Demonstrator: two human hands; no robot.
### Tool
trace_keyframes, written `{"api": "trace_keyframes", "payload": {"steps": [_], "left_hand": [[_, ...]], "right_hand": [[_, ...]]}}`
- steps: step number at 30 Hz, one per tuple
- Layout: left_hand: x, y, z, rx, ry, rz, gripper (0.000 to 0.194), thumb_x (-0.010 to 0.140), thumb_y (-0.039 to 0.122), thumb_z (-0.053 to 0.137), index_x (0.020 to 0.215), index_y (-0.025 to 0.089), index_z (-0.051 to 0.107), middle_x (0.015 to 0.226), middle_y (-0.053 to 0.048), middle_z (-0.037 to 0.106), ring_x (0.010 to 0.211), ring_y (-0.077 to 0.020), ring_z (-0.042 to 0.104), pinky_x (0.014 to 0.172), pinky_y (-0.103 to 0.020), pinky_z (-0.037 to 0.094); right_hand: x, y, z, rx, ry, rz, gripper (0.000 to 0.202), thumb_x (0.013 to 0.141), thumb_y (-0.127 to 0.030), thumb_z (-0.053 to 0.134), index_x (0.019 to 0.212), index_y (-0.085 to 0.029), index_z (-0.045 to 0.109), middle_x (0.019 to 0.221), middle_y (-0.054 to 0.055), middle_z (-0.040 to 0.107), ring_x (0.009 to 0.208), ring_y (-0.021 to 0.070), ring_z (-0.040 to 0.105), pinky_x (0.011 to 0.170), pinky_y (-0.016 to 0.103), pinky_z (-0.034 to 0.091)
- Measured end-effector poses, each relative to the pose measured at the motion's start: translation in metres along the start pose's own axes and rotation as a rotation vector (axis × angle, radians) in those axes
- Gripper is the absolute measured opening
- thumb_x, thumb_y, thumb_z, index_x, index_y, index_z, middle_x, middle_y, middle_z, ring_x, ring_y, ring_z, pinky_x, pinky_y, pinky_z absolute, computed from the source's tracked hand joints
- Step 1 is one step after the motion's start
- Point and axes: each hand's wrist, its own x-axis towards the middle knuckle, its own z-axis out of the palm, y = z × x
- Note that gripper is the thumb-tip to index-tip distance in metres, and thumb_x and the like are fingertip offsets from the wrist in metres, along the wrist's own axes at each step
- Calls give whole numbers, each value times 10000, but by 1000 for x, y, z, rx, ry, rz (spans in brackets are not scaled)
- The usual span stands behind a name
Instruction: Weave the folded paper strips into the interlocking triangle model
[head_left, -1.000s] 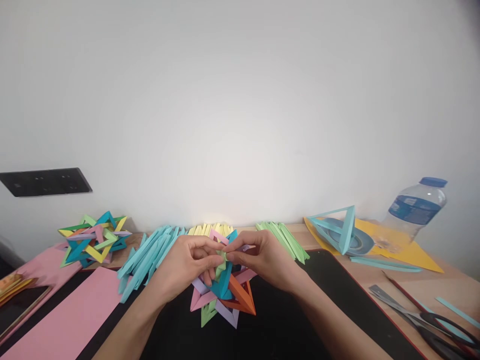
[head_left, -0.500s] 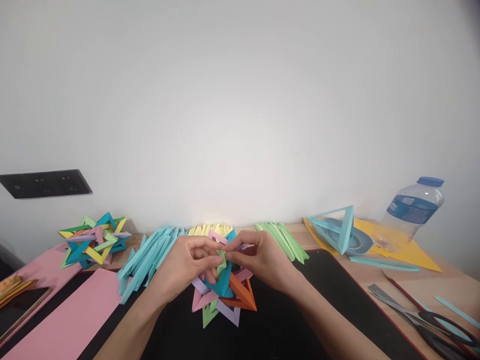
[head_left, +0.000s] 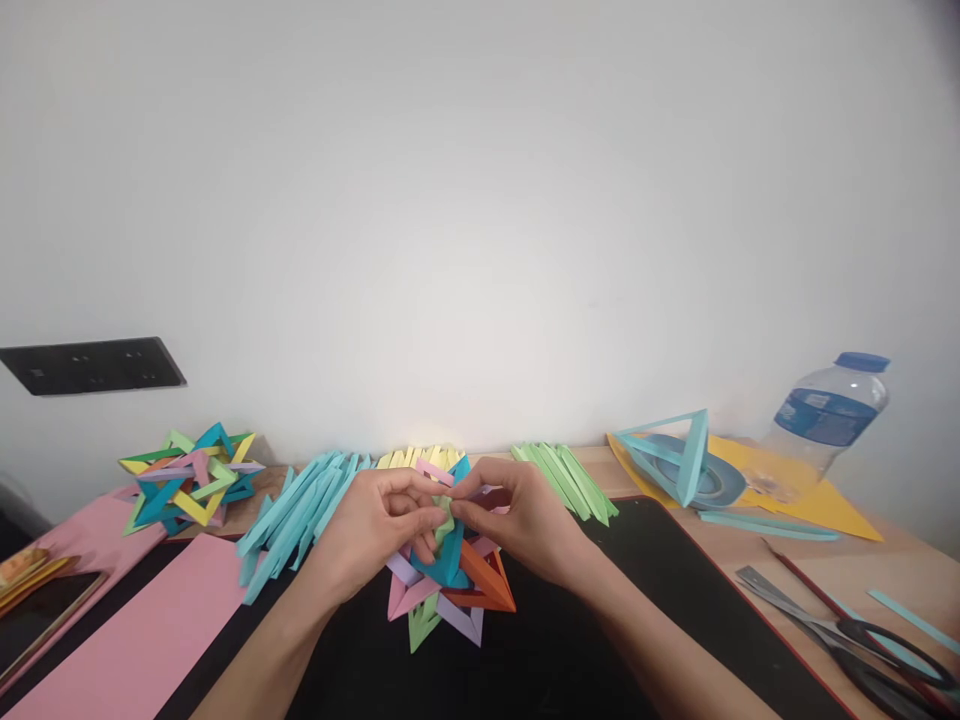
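A many-pointed origami star (head_left: 450, 570) of folded blue, orange, pink, lilac and green paper strips stands over the black mat (head_left: 390, 680). My left hand (head_left: 386, 520) is closed, thumb and fingertips pinching a light green strip (head_left: 444, 520) on the star's upper part. From the other side my right hand (head_left: 517, 510) pinches at the same spot, thumb and index finger meeting my left fingertips. The hands hide the star's upper sides and the exact joint between the fingers.
A finished-looking paper star (head_left: 191, 480) sits at the left by pink paper (head_left: 142, 630). Folded blue strips (head_left: 300, 520), yellow strips (head_left: 420, 458) and green strips (head_left: 566, 482) lie along the wall. Rightward are a blue plate (head_left: 720, 485), a bottle (head_left: 829, 410) and scissors (head_left: 847, 640).
Both hands keep their pinch at the top of the star. Only a very slight shift of the view and the fingers shows.
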Motion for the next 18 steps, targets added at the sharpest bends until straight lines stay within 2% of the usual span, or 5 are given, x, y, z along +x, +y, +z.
{"api": "trace_keyframes", "payload": {"steps": [5,9,11,15,18], "left_hand": [[0,0,-2,-30,-12,-9,246,642,278,715,823,122,659,475,15,634,429,-139,602,486,-253,495],[2,-1,-3,-28,-21,0,245,656,288,716,826,120,659,487,17,636,434,-133,601,488,-247,501],[3,-1,-3,-16,-23,8,241,663,290,722,827,125,659,493,19,636,435,-130,598,485,-242,501],[1,2,-2,38,-27,10,209,699,289,709,829,131,667,491,16,638,448,-127,604,483,-226,497],[-1,3,-1,58,-19,18,200,716,279,697,846,129,673,491,19,638,450,-120,606,482,-213,494]], "right_hand": [[-1,3,8,-85,54,-86,50,724,-186,610,677,-170,605,702,15,620,534,108,573,416,195,453],[0,5,6,-108,65,-120,47,721,-156,613,677,-171,612,696,6,614,541,107,570,473,216,468],[1,5,1,-81,34,-124,54,737,-176,623,685,-171,638,713,8,619,587,118,582,528,233,490],[2,3,-11,25,-105,-90,85,773,-208,622,751,-178,698,732,10,624,677,137,599,600,250,510],[2,3,-15,71,-127,-75,101,779,-201,618,790,-179,715,742,11,621,686,139,601,599,251,506]]}}
